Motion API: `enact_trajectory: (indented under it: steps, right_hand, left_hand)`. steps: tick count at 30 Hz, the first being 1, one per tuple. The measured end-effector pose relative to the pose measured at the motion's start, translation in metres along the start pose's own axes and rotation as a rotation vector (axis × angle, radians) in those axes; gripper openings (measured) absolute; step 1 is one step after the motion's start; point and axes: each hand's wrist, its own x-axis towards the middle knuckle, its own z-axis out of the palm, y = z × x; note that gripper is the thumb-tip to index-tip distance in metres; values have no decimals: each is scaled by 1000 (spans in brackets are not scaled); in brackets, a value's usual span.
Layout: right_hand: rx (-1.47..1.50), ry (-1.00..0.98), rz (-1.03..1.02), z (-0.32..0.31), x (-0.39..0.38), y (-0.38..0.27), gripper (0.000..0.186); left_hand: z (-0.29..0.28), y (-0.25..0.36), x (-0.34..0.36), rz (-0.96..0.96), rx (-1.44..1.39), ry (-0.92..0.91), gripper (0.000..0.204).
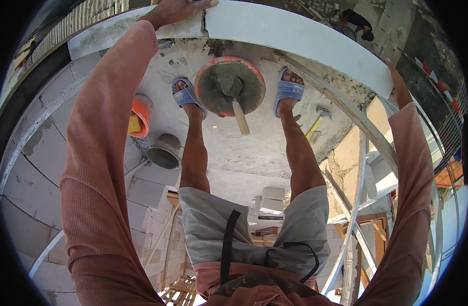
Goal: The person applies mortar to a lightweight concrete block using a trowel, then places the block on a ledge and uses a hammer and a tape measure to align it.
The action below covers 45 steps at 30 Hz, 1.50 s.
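**At the far edge of the concrete floor: one long white block between two hands**

Beyond the mortar basin, the white block [295,34] spans the view, its face pale and smooth, bowed by the lens. Its left end meets a second block [109,36], greyer and mortar-smeared, at a dark joint.

Left hand [175,11]: fingers stretched over the upper edge near that joint. Right hand [398,87]: at the white block's right end, touching. Tightness of hold: cannot tell for either; fingers partly hidden.

Counts:
- Orange-rimmed basin [223,59] holding wet grey mortar [207,92]: 1
- Trowel [240,117], pale handle, lying across the basin's near rim: 1
- Orange bucket [143,105]: 1
- Grey bucket [167,139]: 1
- Blue sandals [290,92], worn, basin between: 2
- Yellow-handled hammer [315,127], near right foot: 1
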Motion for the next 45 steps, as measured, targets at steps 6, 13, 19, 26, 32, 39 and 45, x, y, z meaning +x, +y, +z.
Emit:
enact_trajectory:
  steps: [6, 13, 19, 26, 32, 39, 45]
  right_hand:
    - [-39, 172, -37, 6, 16, 15, 56]
    - [-63, 15, -67, 7, 11, 22, 56]
    - [-162, 120, 48, 13, 8, 16, 59]
    - [-212, 72, -59, 54, -35, -11, 52]
    - [-352, 68, -139, 44, -56, -21, 47]
    - [-635, 89, -275, 48, -32, -41, 43]
    - [-1071, 250, -441, 58, 12, -43, 40]
  left_hand:
    - [-8, -2, 1, 47, 44, 20, 46]
    - [-15, -9, 0, 182, 111, 28, 45]
    - [-13, 4, 3, 80, 62, -66, 50]
    - [17, -46, 37, 328, 276, 171, 68]
    - [95, 72, 76, 115, 520, 58, 87]
    - [95, 94, 80, -6, 426, -37, 97]
    - [93, 90, 75, -61, 453, -58, 99]
